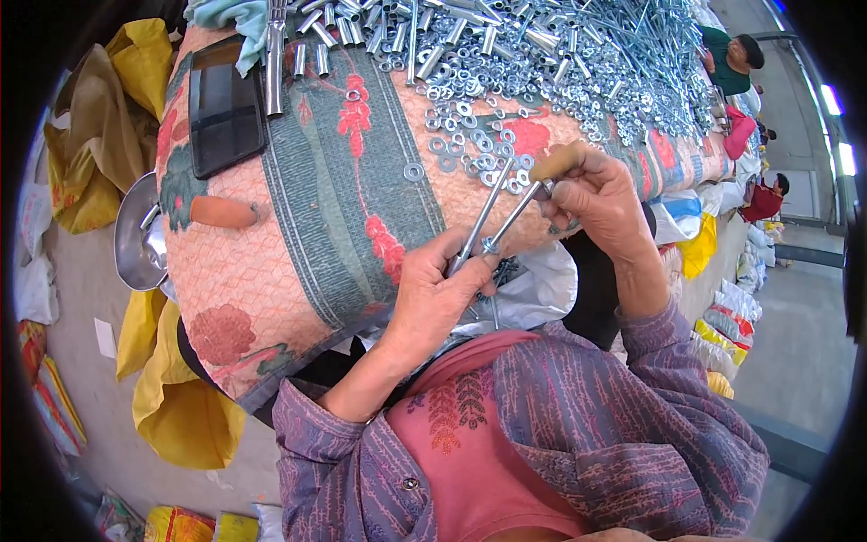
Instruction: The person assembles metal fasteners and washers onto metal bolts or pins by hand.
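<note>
My left hand [433,285] is closed around two long metal bolts [484,213], which slant up to the right from its fingers. A small washer or collar [489,245] sits on the nearer bolt, close to my thumb. At that bolt's upper end, my right hand [601,199] pinches a small metal piece [543,190] between thumb and index finger; its exact kind is hidden. A tan finger cot [557,161] covers one right fingertip. Just beyond the hands, loose washers [479,142] lie scattered on the flowered cloth [343,181].
Metal sleeves [433,61] and long bolts [632,54] are heaped at the far side. A dark phone or tablet [226,113], a metal tube tool [275,59] and an orange finger cot [223,212] lie on the left. A metal bowl [135,230] stands beyond the left edge.
</note>
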A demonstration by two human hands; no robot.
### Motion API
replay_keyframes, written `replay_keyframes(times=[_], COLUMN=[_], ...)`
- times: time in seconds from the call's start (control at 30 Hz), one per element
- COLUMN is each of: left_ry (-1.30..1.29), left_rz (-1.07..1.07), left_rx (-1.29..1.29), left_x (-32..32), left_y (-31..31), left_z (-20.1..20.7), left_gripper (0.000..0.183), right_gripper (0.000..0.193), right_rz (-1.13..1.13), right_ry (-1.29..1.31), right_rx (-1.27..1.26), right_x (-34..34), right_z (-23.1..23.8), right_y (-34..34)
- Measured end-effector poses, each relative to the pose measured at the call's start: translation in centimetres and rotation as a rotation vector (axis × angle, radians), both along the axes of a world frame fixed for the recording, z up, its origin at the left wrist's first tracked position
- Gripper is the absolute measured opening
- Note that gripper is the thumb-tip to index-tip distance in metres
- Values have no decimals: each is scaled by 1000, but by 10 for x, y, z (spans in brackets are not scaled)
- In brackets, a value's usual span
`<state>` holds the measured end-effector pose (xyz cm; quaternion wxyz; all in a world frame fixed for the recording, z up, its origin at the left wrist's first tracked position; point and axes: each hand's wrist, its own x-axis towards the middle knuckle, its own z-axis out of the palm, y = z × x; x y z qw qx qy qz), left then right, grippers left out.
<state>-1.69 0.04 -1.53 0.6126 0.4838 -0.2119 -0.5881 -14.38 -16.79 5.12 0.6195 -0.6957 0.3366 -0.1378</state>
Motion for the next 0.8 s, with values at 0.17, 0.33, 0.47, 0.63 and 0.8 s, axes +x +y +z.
replay_keyframes(times=[0.17,0.33,0.47,0.63,0.8], left_ry=[-14,85,238,355,316], left_rz=[-85,-148,-180,-164,-123], left_rx=[15,4,-3,-65,-47], left_x=[6,9,9,11,7], left_y=[-1,1,0,1,-1], left_z=[3,5,7,4,4], left_gripper=[13,12,14,20,20], right_gripper=[17,15,14,16,22], right_rz=[37,99,179,117,51], right_ry=[19,52,42,-109,-143], right_rx=[-101,-16,308,180,220], right_x=[-4,-3,1,-6,-19], right_z=[5,9,-3,19,16], right_y=[4,6,24,15,10])
